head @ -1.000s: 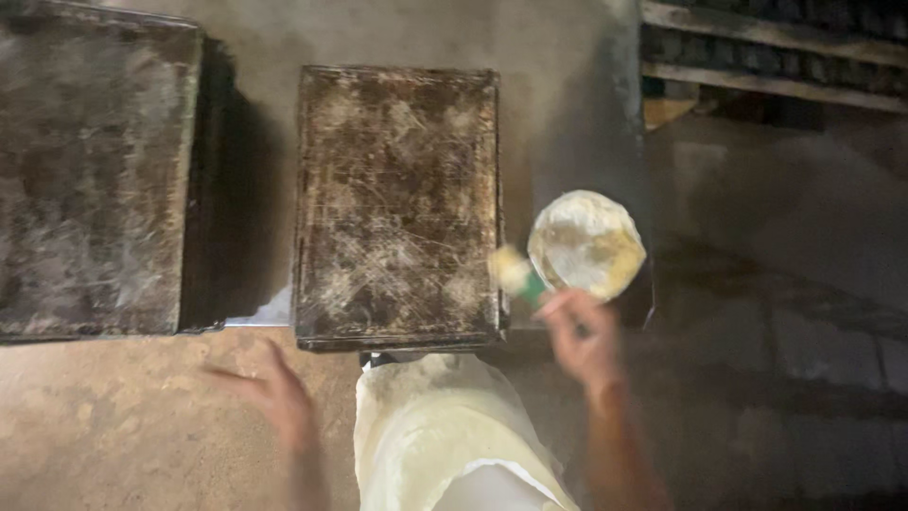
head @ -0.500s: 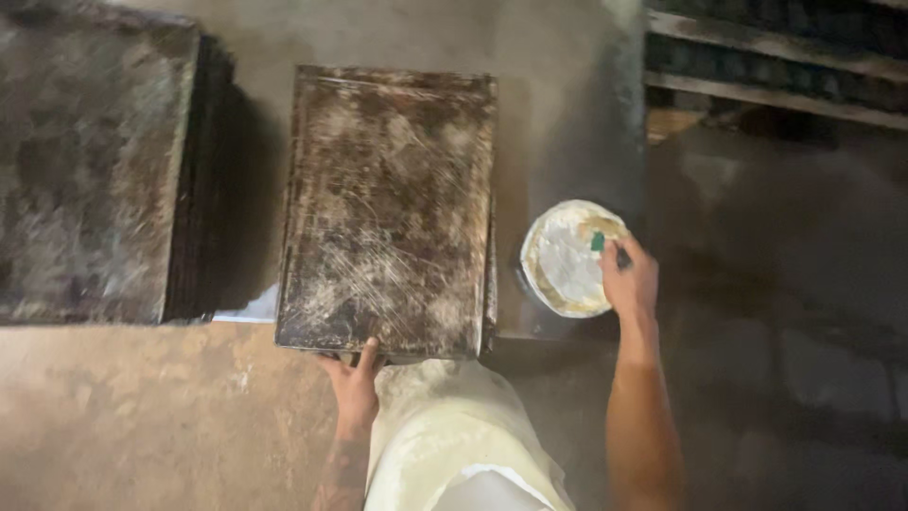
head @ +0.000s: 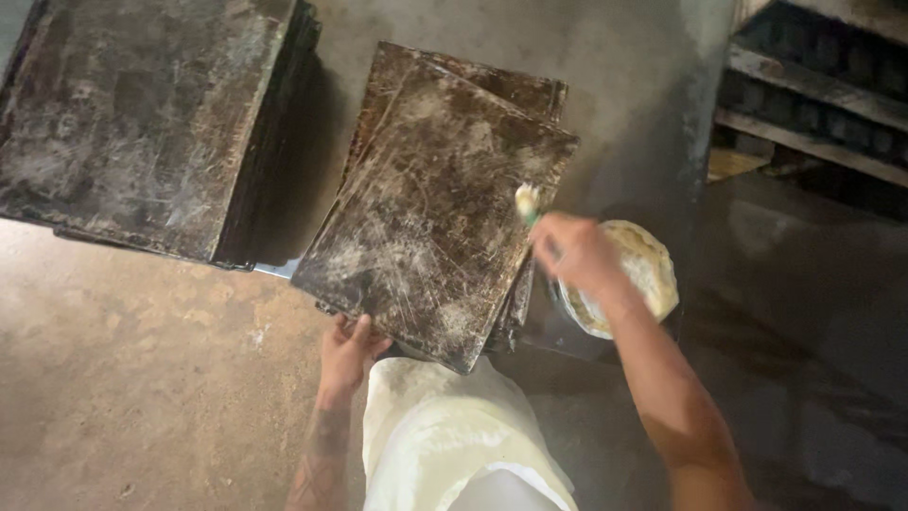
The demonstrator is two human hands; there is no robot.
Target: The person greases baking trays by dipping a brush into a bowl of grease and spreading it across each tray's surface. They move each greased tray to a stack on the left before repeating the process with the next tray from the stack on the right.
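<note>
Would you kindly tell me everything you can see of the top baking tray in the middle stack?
The top baking tray is a dark, flat rectangular sheet, seemingly metal, scratched and smeared with pale residue. It lies skewed on similar trays. The left hand grips its near edge, and the right hand holds a brush whose pale bristles are at its right edge.

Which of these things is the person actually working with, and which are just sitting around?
In use:
- top baking tray, gripped by left hand
- brush in right hand
- bowl of pale grease

Lying about:
- tray stack at left
- wooden rack
</note>
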